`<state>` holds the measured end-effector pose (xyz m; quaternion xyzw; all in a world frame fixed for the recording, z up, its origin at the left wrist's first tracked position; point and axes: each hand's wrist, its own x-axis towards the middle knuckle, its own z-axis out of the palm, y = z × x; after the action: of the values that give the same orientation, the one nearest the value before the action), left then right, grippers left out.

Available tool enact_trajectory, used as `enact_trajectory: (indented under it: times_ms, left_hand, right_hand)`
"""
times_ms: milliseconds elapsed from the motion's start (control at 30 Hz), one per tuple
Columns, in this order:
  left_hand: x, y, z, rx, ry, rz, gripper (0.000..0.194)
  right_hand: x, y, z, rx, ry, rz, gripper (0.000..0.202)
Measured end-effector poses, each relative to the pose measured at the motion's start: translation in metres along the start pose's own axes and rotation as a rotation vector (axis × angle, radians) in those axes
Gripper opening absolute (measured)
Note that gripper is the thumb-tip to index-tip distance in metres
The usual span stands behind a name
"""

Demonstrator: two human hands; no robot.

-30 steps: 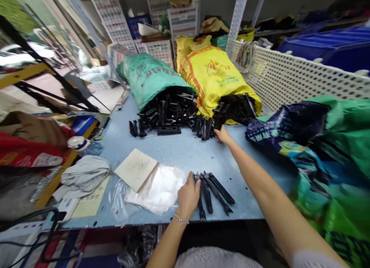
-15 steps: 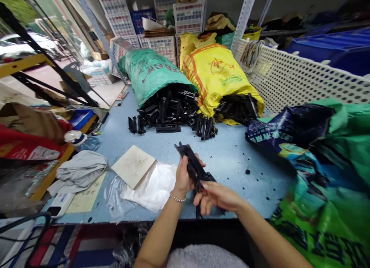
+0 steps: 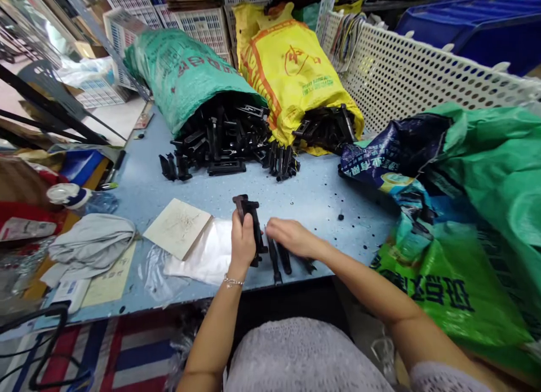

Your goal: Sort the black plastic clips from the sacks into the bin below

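Note:
My left hand (image 3: 243,241) is closed around a black plastic part (image 3: 257,237), long and narrow with short projecting lugs, tilted up over the table's front half. Just right of it, my right hand (image 3: 291,236) has its fingers curled together, apart from the part. What those fingers hold, if anything, is too small to make out. Below the right hand, long black pieces (image 3: 274,263) lie on the blue tabletop (image 3: 236,192). A white plastic bag (image 3: 198,259) lies beside the left hand.
A green sack (image 3: 190,65) and a yellow sack (image 3: 296,71) spill black plastic parts (image 3: 224,136) at the back. Left are a square board (image 3: 177,227), grey cloth (image 3: 93,240) and a bottle (image 3: 101,203). Crumpled green sacks (image 3: 473,200) and a white perforated basket (image 3: 401,65) stand right.
My left hand has turned the black part more upright. My right hand has come off it and moved up and slightly left, its fingers now curled. The camera view has shifted.

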<state>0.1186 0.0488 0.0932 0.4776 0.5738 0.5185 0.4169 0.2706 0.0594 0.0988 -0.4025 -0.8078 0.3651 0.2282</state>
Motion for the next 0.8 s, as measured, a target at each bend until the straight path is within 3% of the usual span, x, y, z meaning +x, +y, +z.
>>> enact_trajectory:
  times_ms: [133,200,267,333,433,533,633,733,800]
  left_hand:
    - [0.002,-0.009,-0.006,-0.065,-0.039,-0.118,0.043]
    - [0.001,-0.017,-0.015,0.123,-0.035,-0.109,0.043]
    - [-0.002,-0.027,-0.025,0.488,-0.065,-0.106,0.044]
    - [-0.008,-0.038,-0.03,0.838,-0.141,-0.139,0.048]
    - [-0.023,-0.053,-0.019,1.028,-0.242,-0.194,0.052]
    - [-0.035,-0.061,0.0,1.03,-0.277,-0.179,0.057]
    - [-0.034,-0.06,0.001,0.978,-0.221,-0.063,0.057]
    - [-0.021,-0.052,-0.011,0.701,-0.161,0.049,0.049]
    - [-0.008,-0.043,-0.012,0.39,-0.177,0.011,0.046]
  right_hand:
    - [-0.035,0.005,0.032,-0.333,-0.05,-0.027,0.04]
    - [-0.034,0.014,0.033,-0.248,-0.135,0.044,0.042]
    - [-0.017,0.03,0.018,-0.139,-0.157,0.142,0.046]
    - [0.013,0.051,-0.008,-0.157,-0.025,0.302,0.045]
    - [0.07,0.083,-0.052,-0.342,0.309,0.613,0.046]
    - [0.117,0.102,-0.083,-0.401,0.346,0.786,0.055]
    - [0.134,0.105,-0.1,-0.404,0.308,0.825,0.048]
    - [0.117,0.093,-0.096,-0.405,0.292,0.806,0.041]
    - [0.09,0.075,-0.076,-0.446,0.287,0.726,0.041]
